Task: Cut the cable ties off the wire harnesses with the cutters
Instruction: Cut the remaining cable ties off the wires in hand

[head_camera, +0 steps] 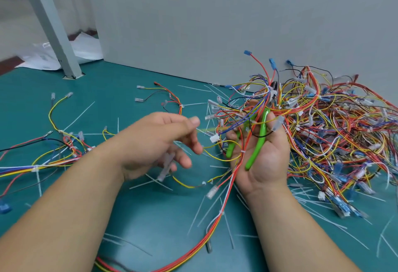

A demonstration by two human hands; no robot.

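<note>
Right hand, palm up at centre right, grips the green-handled cutters, a harness draped across it; left hand blurred, grasp indeterminable. Harness probably light and limp: hold beside a cable tie

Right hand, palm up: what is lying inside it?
Green-handled cutters lie in the right hand, gripped together with a red-and-yellow harness. The cutters' head is mostly buried among the tangled wires.
</note>
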